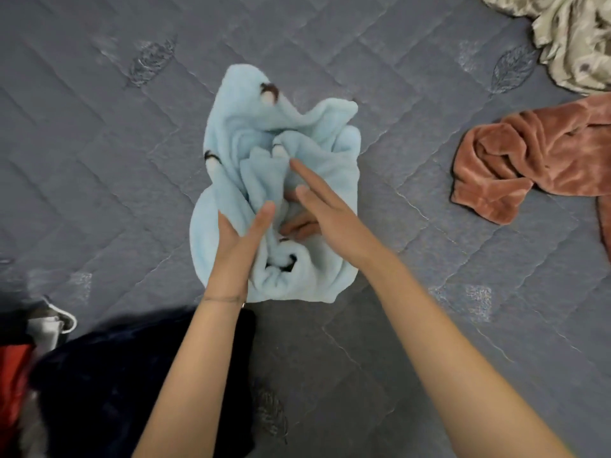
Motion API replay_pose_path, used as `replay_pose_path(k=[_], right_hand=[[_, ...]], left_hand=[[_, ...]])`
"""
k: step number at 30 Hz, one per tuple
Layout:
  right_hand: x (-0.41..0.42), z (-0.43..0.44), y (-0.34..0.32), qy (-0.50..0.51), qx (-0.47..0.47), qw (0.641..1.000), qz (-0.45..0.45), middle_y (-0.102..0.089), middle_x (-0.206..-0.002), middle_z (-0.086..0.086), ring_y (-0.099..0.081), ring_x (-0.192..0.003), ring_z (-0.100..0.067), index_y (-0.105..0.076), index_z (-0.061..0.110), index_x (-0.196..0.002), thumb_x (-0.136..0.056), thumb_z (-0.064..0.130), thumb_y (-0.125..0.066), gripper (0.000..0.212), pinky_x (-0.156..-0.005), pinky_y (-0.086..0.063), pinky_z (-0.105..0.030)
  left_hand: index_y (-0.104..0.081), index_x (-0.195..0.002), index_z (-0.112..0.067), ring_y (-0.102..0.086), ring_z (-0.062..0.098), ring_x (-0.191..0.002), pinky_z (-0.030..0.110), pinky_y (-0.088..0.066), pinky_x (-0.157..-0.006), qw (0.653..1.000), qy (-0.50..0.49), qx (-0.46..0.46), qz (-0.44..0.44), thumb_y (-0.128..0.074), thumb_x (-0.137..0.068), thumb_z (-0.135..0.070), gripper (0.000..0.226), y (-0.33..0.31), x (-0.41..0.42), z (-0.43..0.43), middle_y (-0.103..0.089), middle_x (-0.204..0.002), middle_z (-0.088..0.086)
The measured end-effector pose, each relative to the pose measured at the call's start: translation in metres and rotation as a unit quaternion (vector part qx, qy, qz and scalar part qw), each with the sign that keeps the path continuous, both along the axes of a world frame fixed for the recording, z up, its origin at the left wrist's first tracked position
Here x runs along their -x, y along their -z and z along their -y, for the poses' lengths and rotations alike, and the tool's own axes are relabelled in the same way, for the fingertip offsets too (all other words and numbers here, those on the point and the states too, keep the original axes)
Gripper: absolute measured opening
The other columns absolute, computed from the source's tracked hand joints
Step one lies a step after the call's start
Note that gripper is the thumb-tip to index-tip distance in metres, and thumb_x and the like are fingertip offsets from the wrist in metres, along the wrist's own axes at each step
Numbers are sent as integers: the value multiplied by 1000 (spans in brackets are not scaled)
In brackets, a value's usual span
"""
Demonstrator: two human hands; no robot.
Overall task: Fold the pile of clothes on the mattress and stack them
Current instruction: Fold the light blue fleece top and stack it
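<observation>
Blue garment (281, 153) lies crumpled at mid-mattress (99, 160). Left hand (243, 241) and right hand (334, 219) are over its near half, fingers straight, gripping nothing visible. Pink garment (529, 160) lies at the right edge, dark cloth (115, 375) at the near-left corner.

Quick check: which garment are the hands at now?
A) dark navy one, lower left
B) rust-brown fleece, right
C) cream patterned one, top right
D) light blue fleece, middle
D: the left hand and the right hand, fingers straight, are both at the light blue fleece in the middle of the mattress.
</observation>
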State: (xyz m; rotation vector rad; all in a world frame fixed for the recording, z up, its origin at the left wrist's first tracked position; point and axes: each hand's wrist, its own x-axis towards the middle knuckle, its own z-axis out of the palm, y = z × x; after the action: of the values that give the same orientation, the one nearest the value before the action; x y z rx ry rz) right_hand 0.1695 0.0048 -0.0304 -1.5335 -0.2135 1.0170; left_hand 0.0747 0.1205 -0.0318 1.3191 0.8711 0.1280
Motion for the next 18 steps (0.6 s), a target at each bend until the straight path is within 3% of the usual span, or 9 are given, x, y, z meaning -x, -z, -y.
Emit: replay_pose_path(k=[3, 5, 7, 9, 11, 14, 16, 18], right_hand=[[2, -10, 15, -54, 41, 995, 79, -56, -136, 0, -60, -93, -6, -36, 28, -146, -105, 18, -35, 42, -81, -44, -13], [2, -13, 20, -38, 46, 990, 129, -64, -123, 3, -59, -98, -3, -46, 18, -139, -102, 8, -40, 38, -90, -41, -12], [0, -13, 29, 2, 72, 973, 221, -66, -112, 7, -54, -106, -1, -56, 14, -129, -97, 5, -49, 34, -97, -37, -14], [-1, -13, 39, 24, 145, 933, 330, -60, -117, 15, -45, -116, -9, -60, 22, -128, -93, 19, -59, 35, -106, -29, -23], [1, -16, 47, 11, 194, 895, 403, -48, -134, 13, -34, -128, -16, -55, 30, -133, -89, 42, -61, 46, -109, -17, -25], [5, -25, 52, -32, 221, 882, 414, -24, -156, 4, -13, -144, -20, -39, 39, -144, -84, 65, -48, 66, -117, -6, -34], [11, -34, 56, -71, 244, 881, 400, -10, -161, 3, -2, -148, -21, -27, 42, -148, -82, 72, -40, 73, -119, -1, -42], [17, -42, 63, -89, 276, 867, 405, -1, -162, 1, 4, -149, -23, -21, 41, -150, -85, 72, -42, 75, -120, 2, -48]], left_hand=[[-60, -110, -20, -65, 12, -103, 24, -52, -89, 999, 2, -28, -45, -75, -82, -12, 33, 17, 5, -23, -69, -105, -1], [-63, -101, -21, -69, 5, -87, 25, -54, -79, 998, -8, -18, -55, -71, -83, -3, 27, 24, 12, -35, -70, -95, -2], [-60, -105, -18, -67, -5, -76, 14, -52, -68, 998, -29, -4, -55, -68, -85, -1, 28, 27, 20, -47, -67, -93, -7], [-54, -117, -15, -66, -9, -71, 8, -50, -61, 997, -48, 6, -62, -64, -87, -1, 35, 29, 31, -63, -64, -95, -10], [-52, -123, -19, -66, -8, -71, 9, -50, -58, 995, -61, 28, -70, -62, -89, -3, 38, 31, 44, -83, -64, -95, -11], [-52, -120, -22, -67, -5, -71, 11, -50, -54, 992, -64, 42, -103, -61, -90, -6, 35, 35, 65, -108, -67, -89, -13], [-51, -126, -19, -67, 3, -88, 16, -54, -64, 990, -13, 21, -136, -64, -89, -7, 41, 43, 72, -119, -69, -102, -6], [-37, -142, -18, -58, 11, -113, 33, -52, -94, 985, 16, -48, -164, -68, -87, -11, 64, 51, 77, -119, -56, -134, 4]])
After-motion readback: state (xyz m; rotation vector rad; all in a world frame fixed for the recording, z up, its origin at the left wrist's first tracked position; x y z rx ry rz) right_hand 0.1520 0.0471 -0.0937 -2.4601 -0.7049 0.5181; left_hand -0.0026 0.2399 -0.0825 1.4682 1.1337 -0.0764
